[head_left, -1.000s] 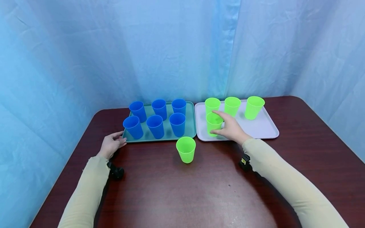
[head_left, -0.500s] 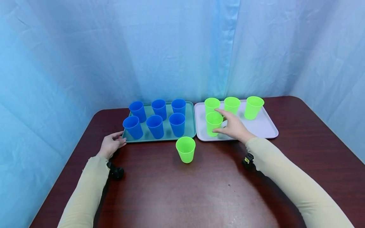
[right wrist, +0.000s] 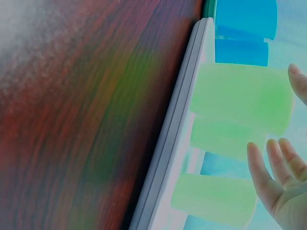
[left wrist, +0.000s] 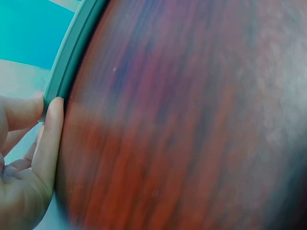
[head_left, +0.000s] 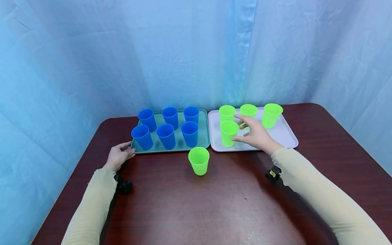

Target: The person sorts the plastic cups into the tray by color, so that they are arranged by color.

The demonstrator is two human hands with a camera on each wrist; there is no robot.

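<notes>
Resting on the table (head_left: 171, 204), my left hand (head_left: 118, 157) lies relaxed, fingertips touching the near-left corner of the green tray (head_left: 204, 136) holding six blue cups (head_left: 166, 126). Right of it, a lone green cup (head_left: 199, 160) stands on the table. My right hand (head_left: 256, 135) hovers spread wide, holding nothing, just right of the front green cup (head_left: 229, 133) on the white tray (head_left: 283, 137); three green cups (head_left: 248, 114) stand behind.

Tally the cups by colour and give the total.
Blue cups: 6, all on the green tray.
Green cups: 5, four on the white tray and one on the table.
Total: 11 cups.
</notes>
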